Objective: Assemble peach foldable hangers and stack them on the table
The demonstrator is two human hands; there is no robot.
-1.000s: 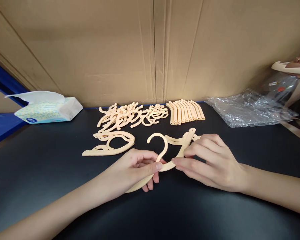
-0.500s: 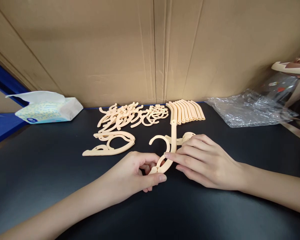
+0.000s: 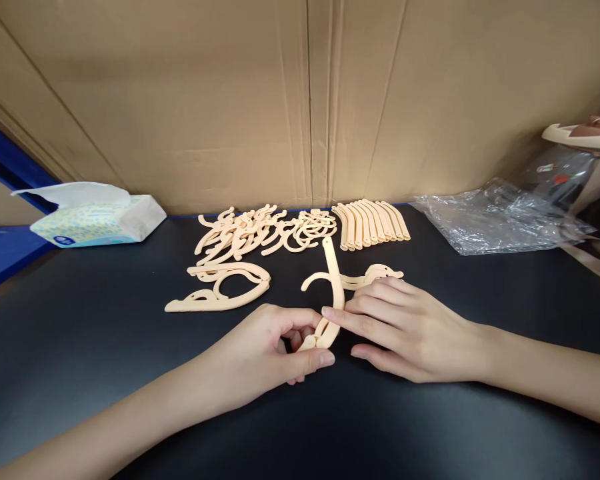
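Observation:
My left hand (image 3: 275, 343) pinches the jointed end of a beige folding clothes hanger (image 3: 334, 280) between thumb and fingers. One hanger arm stands up from the grip, and its curved hook (image 3: 314, 277) sticks out to the left behind it. My right hand (image 3: 405, 327) has its fingers stretched out, with the index fingertip against the upright arm near the joint. Behind these fingers is another beige piece (image 3: 380, 272) with small holes, partly covered by the hand. A folded beige hanger (image 3: 230, 304) lies on the table left of the hands.
On the black table (image 3: 80, 360), a heap of loose hanger parts (image 3: 245, 230) lies near a neat row of hanger arms (image 3: 373, 225). A tissue pack (image 3: 95, 217) sits at left, a clear plastic bag (image 3: 495, 217) at right. Cardboard (image 3: 205, 107) stands behind.
The upright hanger arm has swung left and now crosses in front of the hook. My right index finger has moved slightly left with it. My left hand keeps its grip.

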